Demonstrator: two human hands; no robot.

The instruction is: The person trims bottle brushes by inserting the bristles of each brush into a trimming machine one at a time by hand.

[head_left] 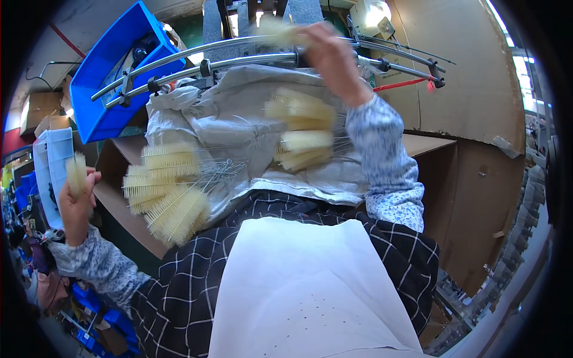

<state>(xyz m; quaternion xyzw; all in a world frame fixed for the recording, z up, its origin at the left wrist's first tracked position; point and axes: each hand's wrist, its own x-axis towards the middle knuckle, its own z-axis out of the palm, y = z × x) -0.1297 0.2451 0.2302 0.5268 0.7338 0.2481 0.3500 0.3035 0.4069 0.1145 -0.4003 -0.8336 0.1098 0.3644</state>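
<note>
My left hand is out at the far left, its fingers closed around a brush with pale yellow bristles. Beyond the metal rails, my right hand is smeared by motion; a blurred pale brush is at its fingertips. Between my arms, a whitish plastic sheet bears two groups of similar bristle brushes. One group fans out at the left, its twisted wire stems pointing inward. The other group lies at the right, nearer my right forearm.
Two curved metal rails cross in front of me, with a machine behind them. A blue bin stands at the far left, above a white tray. Cardboard flanks the right. A white cloth covers my lap.
</note>
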